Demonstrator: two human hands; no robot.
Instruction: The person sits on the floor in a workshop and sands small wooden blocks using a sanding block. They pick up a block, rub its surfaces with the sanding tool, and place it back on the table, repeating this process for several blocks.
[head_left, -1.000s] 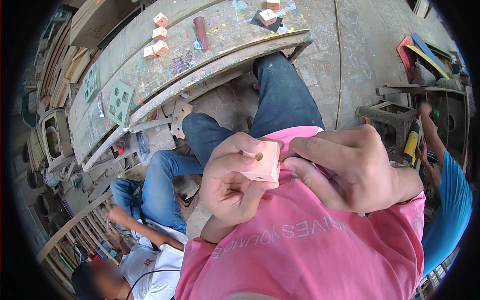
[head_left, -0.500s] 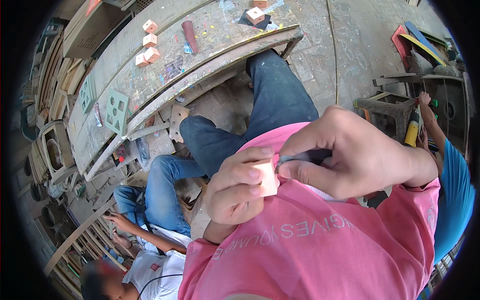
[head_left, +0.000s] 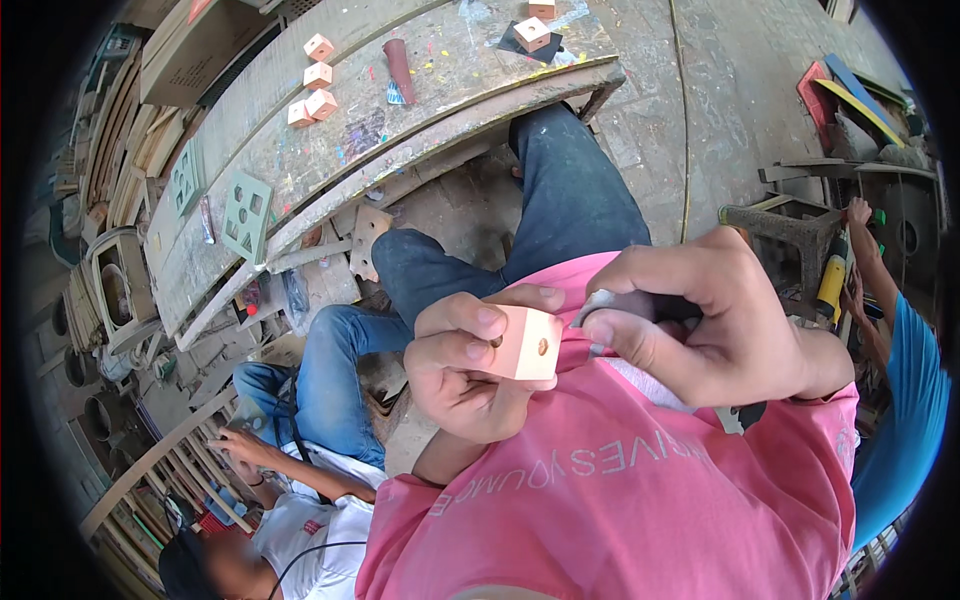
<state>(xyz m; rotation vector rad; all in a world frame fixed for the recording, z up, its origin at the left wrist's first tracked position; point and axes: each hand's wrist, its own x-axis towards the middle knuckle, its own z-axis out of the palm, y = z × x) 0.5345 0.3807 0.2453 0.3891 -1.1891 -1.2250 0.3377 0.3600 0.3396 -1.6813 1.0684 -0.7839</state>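
Observation:
In front of my chest, my left hand [head_left: 455, 375] grips a pale wooden block [head_left: 524, 343] between thumb and fingers. Round holes show in two of the block's faces. To the right, my right hand [head_left: 735, 315] pinches a folded piece of dark grey sandpaper [head_left: 645, 306]. The sandpaper's lighter tip sits just right of the block, with a small gap between them. More drilled wooden blocks [head_left: 318, 75] lie on the bench, and another block [head_left: 532, 35] rests on a black sheet [head_left: 548, 53].
The paint-stained workbench [head_left: 440, 80] stands ahead, carrying a rolled reddish-brown sheet [head_left: 398, 70] and green boards with shaped cut-outs [head_left: 245, 215]. A seated person [head_left: 310, 515] works at lower left; another in a blue shirt [head_left: 905, 420] is at right, near a stool [head_left: 785, 215].
My left hand has turned the block, so a holed face now shows on the right. The sandpaper in my right hand has come away from the block, slightly up and right.

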